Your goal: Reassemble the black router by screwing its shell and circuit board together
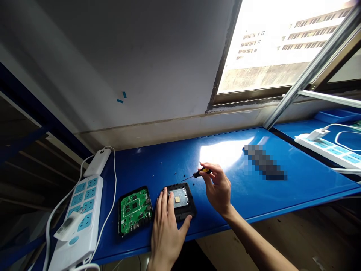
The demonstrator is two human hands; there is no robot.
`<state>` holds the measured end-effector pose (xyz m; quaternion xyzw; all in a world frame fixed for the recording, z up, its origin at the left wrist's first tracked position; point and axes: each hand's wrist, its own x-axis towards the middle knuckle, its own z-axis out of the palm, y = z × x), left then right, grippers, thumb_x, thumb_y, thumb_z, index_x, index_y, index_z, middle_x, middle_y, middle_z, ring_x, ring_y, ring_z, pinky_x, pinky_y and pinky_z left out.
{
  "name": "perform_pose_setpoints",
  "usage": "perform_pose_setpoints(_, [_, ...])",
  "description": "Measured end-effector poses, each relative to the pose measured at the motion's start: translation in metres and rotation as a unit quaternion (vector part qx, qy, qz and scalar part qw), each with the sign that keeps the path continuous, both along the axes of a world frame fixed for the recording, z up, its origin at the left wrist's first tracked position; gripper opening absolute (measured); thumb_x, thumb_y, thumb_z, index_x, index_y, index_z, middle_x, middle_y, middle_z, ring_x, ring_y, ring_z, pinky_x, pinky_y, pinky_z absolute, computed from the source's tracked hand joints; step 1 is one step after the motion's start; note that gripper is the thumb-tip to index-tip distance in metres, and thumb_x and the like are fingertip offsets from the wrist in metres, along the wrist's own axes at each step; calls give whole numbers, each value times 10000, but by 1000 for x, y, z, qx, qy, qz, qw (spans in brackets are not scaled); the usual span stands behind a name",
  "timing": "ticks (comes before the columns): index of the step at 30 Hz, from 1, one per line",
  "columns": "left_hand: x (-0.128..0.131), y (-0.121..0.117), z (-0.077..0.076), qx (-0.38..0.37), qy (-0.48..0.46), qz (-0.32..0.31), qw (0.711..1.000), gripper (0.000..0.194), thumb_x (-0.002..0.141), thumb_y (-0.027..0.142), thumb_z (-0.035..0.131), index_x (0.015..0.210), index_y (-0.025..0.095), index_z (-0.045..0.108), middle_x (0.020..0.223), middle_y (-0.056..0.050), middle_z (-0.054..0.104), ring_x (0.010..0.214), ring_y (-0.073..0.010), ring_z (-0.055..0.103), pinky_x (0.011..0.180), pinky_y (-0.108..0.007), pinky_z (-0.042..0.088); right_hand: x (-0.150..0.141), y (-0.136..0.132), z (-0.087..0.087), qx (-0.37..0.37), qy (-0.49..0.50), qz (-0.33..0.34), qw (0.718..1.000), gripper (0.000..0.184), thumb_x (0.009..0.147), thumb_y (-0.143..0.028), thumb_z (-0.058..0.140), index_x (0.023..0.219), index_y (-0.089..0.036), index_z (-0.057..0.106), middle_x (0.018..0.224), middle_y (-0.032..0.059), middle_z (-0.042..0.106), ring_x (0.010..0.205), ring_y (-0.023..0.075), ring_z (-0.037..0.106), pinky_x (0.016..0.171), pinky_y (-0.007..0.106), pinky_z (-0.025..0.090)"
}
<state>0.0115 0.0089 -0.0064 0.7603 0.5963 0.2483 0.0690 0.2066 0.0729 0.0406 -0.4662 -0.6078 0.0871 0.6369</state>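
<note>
My right hand point(218, 188) is closed around a small screwdriver point(198, 173) with a black and yellow handle. Its thin shaft slants down to the left, with the tip near the far edge of a black plastic casing half point(192, 205). A metal plate point(183, 196) with a pale square pad lies inside that casing. Across its left side rest the fingers of my left hand point(166, 226), with the thumb at the near right corner, holding it on the table. To the left lies another black casing half with a green circuit board point(134, 210) in it.
Several tiny dark screws point(184, 175) lie scattered on the blue table point(135, 162) beyond the casing. On the left are a white power strip point(84, 210), a white adapter point(97, 162) and cables. A blurred dark object point(265, 163) lies at right, near a metal frame post point(293, 90).
</note>
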Motion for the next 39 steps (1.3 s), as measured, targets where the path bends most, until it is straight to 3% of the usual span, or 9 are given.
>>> perform_pose_setpoints(4, [0,0,-2,-4,-21,4,1000,786,916,570,538,1542,181,266,1615,-157,296,1478,-344,301,1115,-541,426,-11,-12,11,-18,30,51,998,320,943,-155,623,1238,-256,552,1133,67,703,879,174,747,770,365,655])
perform_pose_setpoints(12, [1,2,-10,9,-58,17,998,899,885,503,608,1566,160,131,1610,-204,277,1497,-376,236,1138,-603,379,-46,-23,37,9,-78,108,991,297,929,-175,648,1204,-261,571,1095,64,748,955,185,739,746,294,643])
perform_pose_setpoints(20, [2,1,-10,4,-67,19,998,885,877,422,628,1556,145,132,1598,-222,292,1491,-381,248,1129,-602,393,-62,-14,38,28,-71,109,991,278,928,-158,641,1182,-257,586,1099,63,742,1014,189,728,766,286,644])
perform_pose_setpoints(26, [1,1,-8,-6,-47,15,999,870,893,459,605,1551,133,138,1599,-231,283,1493,-383,240,1133,-603,387,-66,-6,34,8,-83,105,991,260,938,-161,621,1180,-251,589,1093,62,728,934,174,738,742,285,642])
perform_pose_setpoints(32, [0,1,-10,0,-41,7,999,866,903,456,591,1552,130,118,1602,-227,278,1500,-372,223,1143,-601,376,-68,-6,32,22,-88,115,989,273,944,-160,618,1198,-249,570,1110,70,722,1026,187,718,777,293,641])
perform_pose_setpoints(39, [1,1,-13,9,-43,16,999,895,892,468,604,1561,144,104,1603,-228,277,1492,-384,241,1130,-608,389,-68,-5,34,16,-88,108,990,278,944,-151,612,1197,-259,566,1098,68,718,979,180,730,758,290,641])
